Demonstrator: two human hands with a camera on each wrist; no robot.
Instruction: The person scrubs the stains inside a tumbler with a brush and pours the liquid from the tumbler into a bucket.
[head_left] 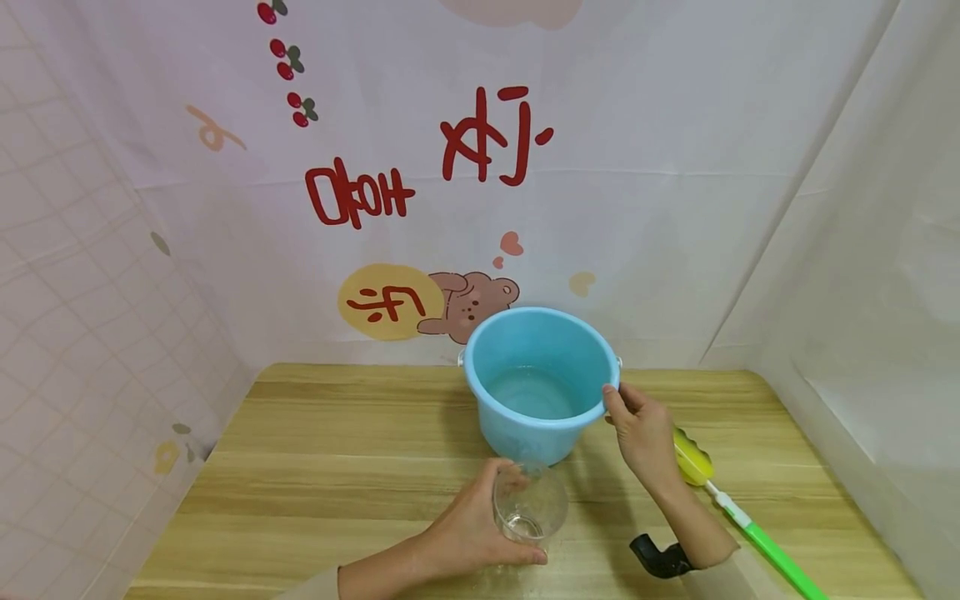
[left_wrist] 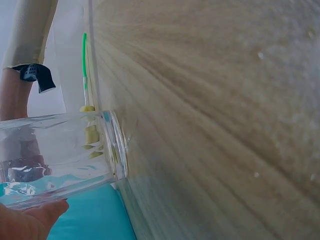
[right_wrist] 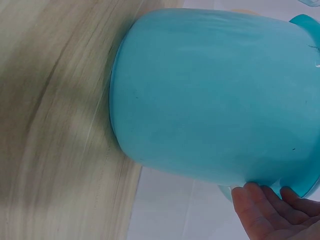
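A light blue bucket [head_left: 528, 433] stands upright on the wooden table, with some clear water [head_left: 534, 393] in its bottom. My right hand [head_left: 648, 433] grips the bucket's rim on the right side, thumb on the upper edge. In the right wrist view, the fingers [right_wrist: 260, 207] of that hand lie against the wall under the rim. In front of the bucket, my left hand [head_left: 468, 525] holds a clear plastic cup [head_left: 534, 504], thumb and fingers around its sides. The left wrist view shows the transparent cup [left_wrist: 60, 150] close up, its base near the tabletop.
A tool with a yellow head [head_left: 692, 458] and a green handle [head_left: 783, 557] lies on the right of the wooden table [head_left: 337, 467]. Behind the bucket hangs a white printed cloth [head_left: 637, 208], and similar cloths flank both sides. Small droplets dot the tabletop.
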